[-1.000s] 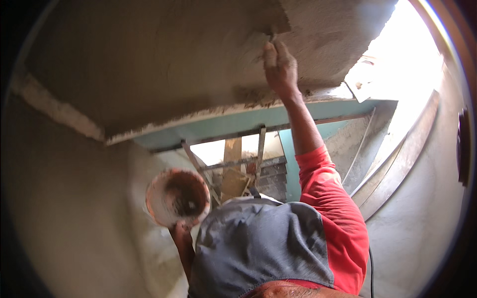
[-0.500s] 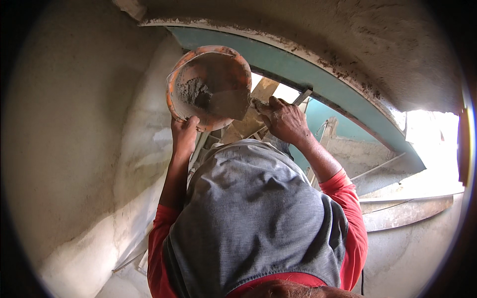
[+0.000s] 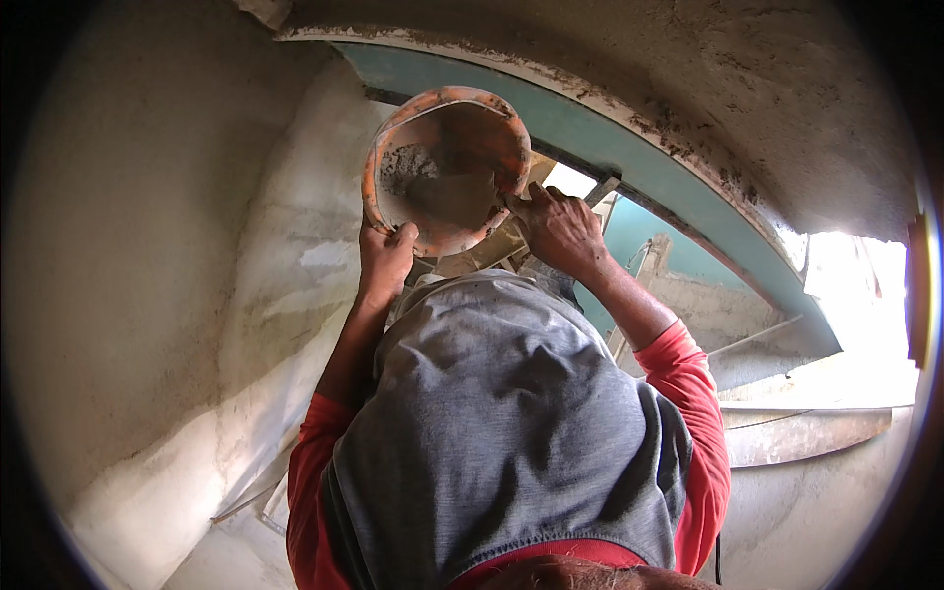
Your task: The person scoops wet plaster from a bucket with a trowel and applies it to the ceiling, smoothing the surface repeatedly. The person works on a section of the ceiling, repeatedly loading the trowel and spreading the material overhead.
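My left hand (image 3: 386,260) grips the near left rim of an orange bucket (image 3: 515,128) smeared with grey, thumb over the edge. The bucket is tilted so its inside faces me. Wet grey mortar (image 3: 408,167) lies in it, mostly on the left. My right hand (image 3: 562,228) is closed round the handle of a trowel (image 3: 457,202) at the bucket's right rim. Its mortar-coated blade is inside the bucket, pointing left. The handle is mostly hidden by my fingers.
A rough plastered wall (image 3: 147,265) stands close on my left. Beyond the bucket runs a curving blue-green band (image 3: 688,211) below a rough plastered surface (image 3: 747,108). Boards (image 3: 492,246) lie below the bucket. Bright light comes through an opening at the right.
The bucket and my left hand have shifted to the right, toward my right hand. The trowel blade now sits deeper inside the bucket; before, it crossed the right rim.
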Demonstrator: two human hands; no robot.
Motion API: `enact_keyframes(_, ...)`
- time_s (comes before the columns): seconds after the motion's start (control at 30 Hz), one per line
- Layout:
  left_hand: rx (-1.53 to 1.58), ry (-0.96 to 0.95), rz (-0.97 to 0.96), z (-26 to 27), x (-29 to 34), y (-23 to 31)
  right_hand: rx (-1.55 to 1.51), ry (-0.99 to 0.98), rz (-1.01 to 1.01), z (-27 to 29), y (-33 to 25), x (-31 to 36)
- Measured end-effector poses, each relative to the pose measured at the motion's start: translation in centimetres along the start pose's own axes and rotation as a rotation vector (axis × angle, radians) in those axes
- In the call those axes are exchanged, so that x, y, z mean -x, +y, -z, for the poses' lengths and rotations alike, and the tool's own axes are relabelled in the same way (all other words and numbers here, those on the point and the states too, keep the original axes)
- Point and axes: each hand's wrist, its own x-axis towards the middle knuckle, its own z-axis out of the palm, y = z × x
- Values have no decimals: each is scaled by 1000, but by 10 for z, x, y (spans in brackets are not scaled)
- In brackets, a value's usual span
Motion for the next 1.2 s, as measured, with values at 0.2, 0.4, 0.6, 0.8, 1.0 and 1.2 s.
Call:
enact_keyframes(0.2, -67, -33, -86, 3, 3, 9, -109, 115, 30, -8, -17, -13)
enact_keyframes(0.4, -2, -39, -32, 2, 3, 14, -74, 59, -35, -22, -34, -50)
enact_keyframes(0.6, -12, -9, 17, -4, 7, 9, -174, -18, -83, -9, -20, -32)
enact_keyframes(0.8, -54, -10, -109, -4, 3, 6, -116, 50, -89, -4, -5, -26)
enact_keyframes(1.0, -93, -79, -140, 5, -2, -3, 1, 31, -43, -28, -15, -33)
enact_keyframes(1.2, -413, -132, 23, 14, -8, -9, 134, -5, 25, -46, -27, -37)
